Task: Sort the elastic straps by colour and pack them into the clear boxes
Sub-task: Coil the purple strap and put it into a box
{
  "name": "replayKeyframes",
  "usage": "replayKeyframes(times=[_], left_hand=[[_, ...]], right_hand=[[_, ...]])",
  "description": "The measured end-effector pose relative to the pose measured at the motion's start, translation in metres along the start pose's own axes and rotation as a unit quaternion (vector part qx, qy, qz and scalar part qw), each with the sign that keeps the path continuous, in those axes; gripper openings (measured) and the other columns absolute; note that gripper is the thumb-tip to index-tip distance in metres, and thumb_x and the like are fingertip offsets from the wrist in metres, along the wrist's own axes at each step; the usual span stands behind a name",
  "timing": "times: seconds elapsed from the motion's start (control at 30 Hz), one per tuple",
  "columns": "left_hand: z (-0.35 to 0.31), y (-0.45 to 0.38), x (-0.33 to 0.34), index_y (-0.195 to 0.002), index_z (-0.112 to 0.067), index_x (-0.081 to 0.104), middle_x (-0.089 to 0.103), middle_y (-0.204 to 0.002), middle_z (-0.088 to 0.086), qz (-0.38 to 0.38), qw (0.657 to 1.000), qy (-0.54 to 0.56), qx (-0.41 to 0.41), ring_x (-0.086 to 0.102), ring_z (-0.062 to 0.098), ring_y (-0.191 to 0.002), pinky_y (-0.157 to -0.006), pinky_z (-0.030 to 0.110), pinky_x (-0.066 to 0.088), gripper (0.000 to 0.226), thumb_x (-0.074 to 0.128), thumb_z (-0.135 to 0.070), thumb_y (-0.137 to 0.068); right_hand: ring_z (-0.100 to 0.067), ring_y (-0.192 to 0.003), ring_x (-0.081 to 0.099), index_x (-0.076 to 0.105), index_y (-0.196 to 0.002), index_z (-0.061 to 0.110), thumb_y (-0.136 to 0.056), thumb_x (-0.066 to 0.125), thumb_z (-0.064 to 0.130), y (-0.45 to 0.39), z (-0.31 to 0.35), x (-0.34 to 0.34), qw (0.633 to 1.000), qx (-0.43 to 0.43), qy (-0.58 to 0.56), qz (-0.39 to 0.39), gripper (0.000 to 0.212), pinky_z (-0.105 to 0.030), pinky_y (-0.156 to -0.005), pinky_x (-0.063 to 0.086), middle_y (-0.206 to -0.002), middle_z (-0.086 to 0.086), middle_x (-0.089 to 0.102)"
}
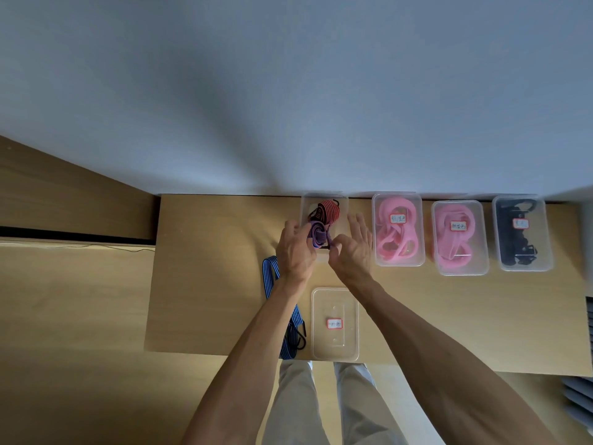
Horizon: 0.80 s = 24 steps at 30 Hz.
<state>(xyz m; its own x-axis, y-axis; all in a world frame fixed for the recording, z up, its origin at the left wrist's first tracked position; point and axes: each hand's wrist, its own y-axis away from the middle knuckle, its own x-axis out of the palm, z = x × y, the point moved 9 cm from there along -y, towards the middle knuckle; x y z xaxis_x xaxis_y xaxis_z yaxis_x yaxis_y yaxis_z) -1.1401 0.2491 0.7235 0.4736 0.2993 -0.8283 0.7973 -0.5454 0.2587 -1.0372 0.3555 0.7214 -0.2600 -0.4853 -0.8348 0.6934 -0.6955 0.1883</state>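
The loose lid (335, 324) lies nearest at 6 o'clock; at 12, left hand (296, 248) grips the coiled purple strap (317, 236) over the open box (324, 216), right hand (351, 248) pinches its hook end, so tuck it down beside the red strap (327, 210).

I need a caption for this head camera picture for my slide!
Both hands, left hand and right hand, tuck a purple strap into the open box beside a red strap.

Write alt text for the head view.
Both hands, left hand and right hand, hold a coiled purple strap over an open clear box containing a red strap. Three lidded boxes stand right; a blue strap lies left.
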Motion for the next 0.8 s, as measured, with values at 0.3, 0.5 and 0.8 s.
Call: replayKeyframes(times=[0.3, 0.5, 0.8], left_hand=[[-0.004, 0.003, -0.004, -0.097, -0.001, 0.070, 0.062, -0.104, 0.016, -0.024, 0.999, 0.049, 0.001, 0.061, 0.033, -0.082, -0.067, 0.037, 0.047, 0.014, 0.059, -0.001, -0.089], [0.002, 0.003, 0.002, -0.109, -0.005, 0.067, 0.058, -0.112, 0.012, 0.008, 0.999, 0.043, 0.005, 0.058, 0.027, -0.095, -0.080, 0.034, 0.049, 0.021, 0.065, -0.012, -0.089], [0.003, -0.001, 0.007, -0.108, -0.004, 0.068, 0.060, -0.099, 0.014, 0.021, 0.999, 0.050, -0.004, 0.058, 0.030, -0.090, -0.078, 0.034, 0.046, 0.018, 0.058, -0.006, -0.093]], right_hand=[[-0.027, -0.154, 0.008, 0.075, -0.089, 0.009, -0.087, 0.071, 0.023, -0.007, -0.005, 0.012, 0.997, 0.059, -0.038, 0.036, 0.015, -0.039, -0.122, 0.004, -0.164, -0.010, 0.023], [-0.034, -0.152, 0.015, 0.078, -0.091, 0.009, -0.080, 0.070, 0.005, 0.005, 0.003, 0.002, 0.998, 0.017, -0.060, -0.009, 0.014, -0.050, -0.121, 0.015, -0.160, -0.018, 0.028], [-0.042, -0.113, 0.060, 0.073, -0.076, 0.005, -0.071, 0.082, 0.002, 0.012, 0.021, -0.014, 0.997, -0.031, -0.016, -0.066, 0.011, -0.050, -0.085, 0.048, -0.118, -0.015, 0.068]])
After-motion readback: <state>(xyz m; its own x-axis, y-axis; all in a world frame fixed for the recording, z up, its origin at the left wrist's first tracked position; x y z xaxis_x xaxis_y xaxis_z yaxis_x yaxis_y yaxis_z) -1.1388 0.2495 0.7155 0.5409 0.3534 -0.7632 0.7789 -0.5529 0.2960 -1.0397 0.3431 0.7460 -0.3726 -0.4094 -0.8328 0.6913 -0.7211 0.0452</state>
